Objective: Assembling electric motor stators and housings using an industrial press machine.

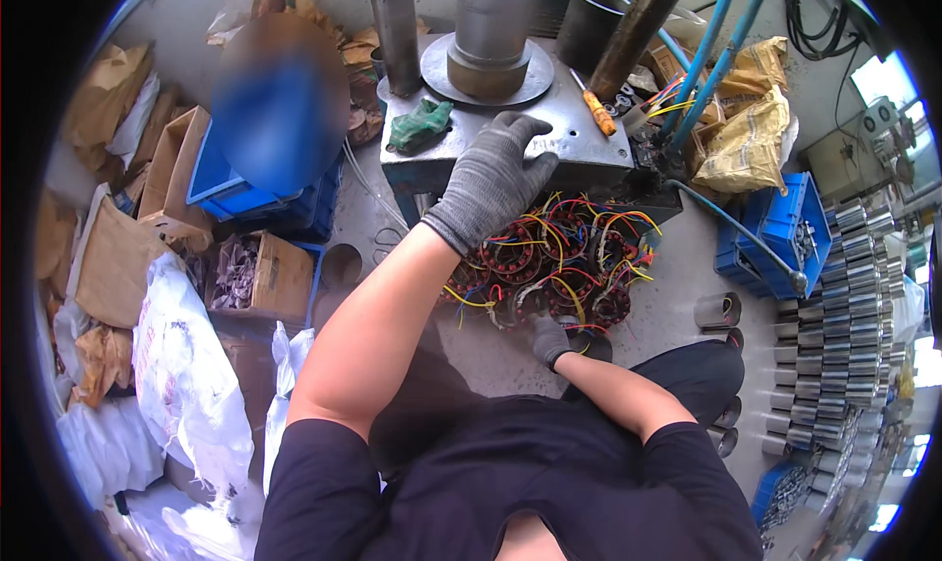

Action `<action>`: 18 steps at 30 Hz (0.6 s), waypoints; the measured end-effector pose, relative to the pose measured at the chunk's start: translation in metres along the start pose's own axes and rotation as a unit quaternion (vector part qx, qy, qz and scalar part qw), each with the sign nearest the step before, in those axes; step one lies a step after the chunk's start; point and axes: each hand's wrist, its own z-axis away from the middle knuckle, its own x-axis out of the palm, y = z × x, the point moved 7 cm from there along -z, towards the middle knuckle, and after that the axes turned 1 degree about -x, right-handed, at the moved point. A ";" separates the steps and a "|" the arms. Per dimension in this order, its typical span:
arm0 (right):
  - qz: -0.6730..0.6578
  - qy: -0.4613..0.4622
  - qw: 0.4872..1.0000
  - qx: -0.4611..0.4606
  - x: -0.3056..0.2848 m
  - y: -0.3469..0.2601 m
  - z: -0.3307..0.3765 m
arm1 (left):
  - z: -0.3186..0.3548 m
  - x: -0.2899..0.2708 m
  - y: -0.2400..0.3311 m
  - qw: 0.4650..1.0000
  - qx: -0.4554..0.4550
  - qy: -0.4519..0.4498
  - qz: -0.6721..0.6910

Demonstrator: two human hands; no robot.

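Left hand: fingers apart, over metal press bed; contact unclear. Wound stator pile lies at its 5 o'clock, long axis 9-to-3. Right hand, nearer, reaches pile's 6 o'clock edge; grip indeterminable.

Round, red-ringed wire coils lie heaped (leads yellow, red, blue), seemingly on the floor.

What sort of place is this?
It looks like a workshop or small factory, perhaps for motor parts. There's a pile of wire-wound rings with colourful leads, a thick steel bench and many rows of shiny metal cylinders.
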 end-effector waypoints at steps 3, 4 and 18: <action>-0.073 0.005 0.996 -0.052 -0.020 -0.004 -0.006 | 0.003 0.007 0.008 0.997 0.020 -0.044 -0.054; -0.112 -0.026 0.992 -0.058 -0.030 -0.008 -0.010 | 0.003 0.012 0.008 0.997 0.017 -0.062 -0.051; -0.736 0.046 0.675 0.012 -0.329 -0.120 0.019 | 0.018 0.023 0.006 0.966 -0.152 -0.204 0.057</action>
